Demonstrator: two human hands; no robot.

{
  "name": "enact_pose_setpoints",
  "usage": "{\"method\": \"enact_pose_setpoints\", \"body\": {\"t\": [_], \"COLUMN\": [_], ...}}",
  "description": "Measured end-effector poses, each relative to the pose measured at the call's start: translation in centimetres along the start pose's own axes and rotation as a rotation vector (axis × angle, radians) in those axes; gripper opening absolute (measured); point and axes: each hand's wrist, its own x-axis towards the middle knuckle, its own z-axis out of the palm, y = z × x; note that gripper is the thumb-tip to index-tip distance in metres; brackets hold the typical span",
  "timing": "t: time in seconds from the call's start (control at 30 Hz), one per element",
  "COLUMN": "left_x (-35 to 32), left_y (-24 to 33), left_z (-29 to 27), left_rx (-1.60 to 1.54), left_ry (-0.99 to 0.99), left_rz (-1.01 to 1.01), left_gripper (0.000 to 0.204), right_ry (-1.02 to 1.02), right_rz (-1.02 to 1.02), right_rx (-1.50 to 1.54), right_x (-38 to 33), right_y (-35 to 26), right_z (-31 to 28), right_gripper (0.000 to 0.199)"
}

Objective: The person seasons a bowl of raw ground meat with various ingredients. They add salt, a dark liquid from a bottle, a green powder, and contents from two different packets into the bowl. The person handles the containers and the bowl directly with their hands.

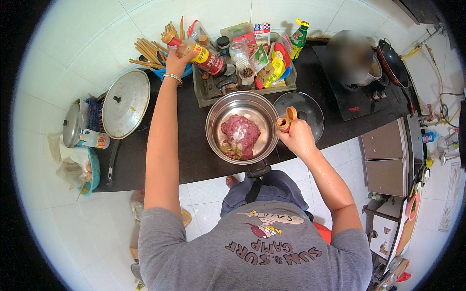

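My left hand (177, 63) is stretched to the back of the counter and grips a sauce bottle (208, 58) with a red and yellow label near its neck. The bottle leans over the condiment tray, its dark lower end among the jars. A second bottle (283, 124), its orange-brown flip cap raised, is in my right hand (299, 139); most of its body is hidden by my fingers. That hand is just right of a steel pot (212, 127). Inside the pot lies a lump of ground meat (241, 133) with white powder and a brownish-green patch on it.
Jars and seasoning packets fill a tray (206, 99) behind the pot. A glass lid (313, 109) lies to its right, near a cooktop (349, 104) and a wok (390, 63). Leftward are a large metal lid (127, 109), chopsticks (148, 52) and a teal basket (95, 169).
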Motion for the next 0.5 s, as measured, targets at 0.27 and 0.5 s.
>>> {"method": "enact_pose_setpoints", "body": {"t": [0.27,0.5], "left_x": [-3.2,-4.4], "left_y": [-6.5,-10.2], "left_z": [3.4,4.2], "left_rx": [0.503,0.713], "left_ry": [0.031,-0.035], "left_rz": [0.047,-0.034], "left_gripper": [0.068,0.089], "right_ry": [-0.021,-0.054], "right_rz": [-0.025,-0.01], "right_rx": [0.008,-0.027], "right_x": [-0.5,-0.7], "right_y": [-0.8,-1.5], "right_z": [-0.5,0.0], "right_gripper": [0.025,0.026]}}
